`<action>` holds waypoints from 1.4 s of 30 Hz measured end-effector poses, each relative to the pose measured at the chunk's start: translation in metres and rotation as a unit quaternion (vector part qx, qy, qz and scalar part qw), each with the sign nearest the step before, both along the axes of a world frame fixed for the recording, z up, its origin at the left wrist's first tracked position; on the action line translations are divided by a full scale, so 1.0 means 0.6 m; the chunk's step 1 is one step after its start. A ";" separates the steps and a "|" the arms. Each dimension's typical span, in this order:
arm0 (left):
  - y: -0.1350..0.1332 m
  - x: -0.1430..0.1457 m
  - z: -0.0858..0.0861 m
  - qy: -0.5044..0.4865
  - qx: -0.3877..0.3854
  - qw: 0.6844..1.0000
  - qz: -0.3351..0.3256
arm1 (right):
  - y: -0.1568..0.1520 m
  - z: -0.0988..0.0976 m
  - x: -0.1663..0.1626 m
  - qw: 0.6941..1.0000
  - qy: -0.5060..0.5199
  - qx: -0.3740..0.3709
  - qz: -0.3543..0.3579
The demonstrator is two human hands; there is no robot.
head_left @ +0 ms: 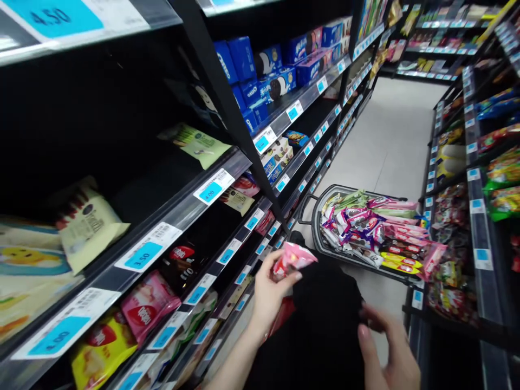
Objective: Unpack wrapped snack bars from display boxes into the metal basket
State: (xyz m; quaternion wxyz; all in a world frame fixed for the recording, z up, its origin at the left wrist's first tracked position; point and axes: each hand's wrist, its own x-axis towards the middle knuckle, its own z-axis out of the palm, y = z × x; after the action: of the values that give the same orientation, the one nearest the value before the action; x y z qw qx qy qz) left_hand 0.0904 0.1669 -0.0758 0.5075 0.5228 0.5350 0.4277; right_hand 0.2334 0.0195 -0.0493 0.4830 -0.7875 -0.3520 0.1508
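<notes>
My left hand (270, 290) is closed around a pink snack packet (293, 258), held up just in front of the lower shelves on the left. Lower right in the view, my right hand (388, 349) hangs with fingers loosely apart and nothing in it, over my dark trousers (320, 330). Beyond my knees a dark shopping basket (317, 238) sits on the floor, piled with several wrapped snack packets in pink, purple, green and yellow.
Black shelving (227, 179) with blue price tags runs along the left, holding pink and yellow snack bags, biscuit boxes and blue cookie boxes higher up. Another snack rack (475, 216) lines the right. A pale tiled aisle (390, 141) leads away between them.
</notes>
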 end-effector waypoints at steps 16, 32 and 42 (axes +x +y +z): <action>-0.060 0.059 0.110 -0.170 0.076 0.949 -0.256 | 0.060 0.027 0.076 0.942 0.138 0.233 0.197; -0.063 0.051 0.126 -0.069 0.241 0.938 -0.239 | 0.037 0.048 0.093 0.953 0.093 0.173 0.233; -0.045 0.055 0.102 -0.004 0.285 0.940 -0.187 | 0.060 0.039 0.084 0.970 0.055 0.139 0.189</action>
State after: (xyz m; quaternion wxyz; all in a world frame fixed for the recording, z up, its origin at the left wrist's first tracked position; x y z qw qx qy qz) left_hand 0.1236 0.1399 -0.0145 0.4099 0.7345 0.2814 0.4619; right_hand 0.2836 0.0555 -0.0257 0.5691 -0.6220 -0.4850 0.2324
